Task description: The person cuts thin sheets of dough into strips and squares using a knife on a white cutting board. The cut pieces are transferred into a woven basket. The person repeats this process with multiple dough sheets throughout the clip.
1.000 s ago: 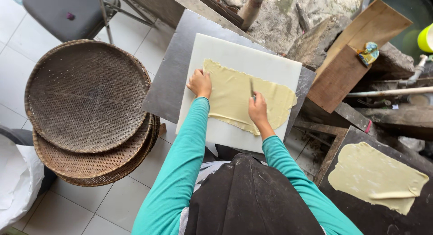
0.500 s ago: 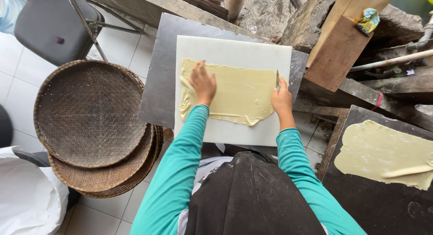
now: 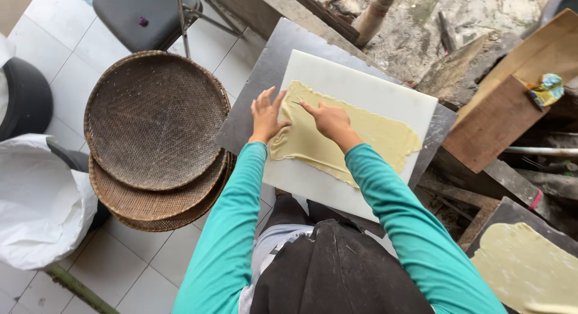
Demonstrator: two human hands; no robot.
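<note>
Shifted since half a second ago: right hand has travelled from the sheet's right end to its left end, now just beside the left hand.

Item: pale yellow dough sheet, thin, ragged-edged, lying flat on a white cutting board; board rests on a grey metal table.

Left hand: open, fingers spread, palm pressing the sheet's left edge.

Right hand: closed around a thin blade, tip touching the dough near the left fingers.

Handling note, as judged: the cut runs cleaner with the sheet pinned flat and the blade drawn away from the spread fingers, which sit very close to the tip.

Surroundings: stack of round woven trays on the tiled floor to the left; white sack beyond them; grey chair at top. Second dough sheet on a dark board at lower right. Wooden planks and rubble crowd the table's right side, well apart from the cut.
</note>
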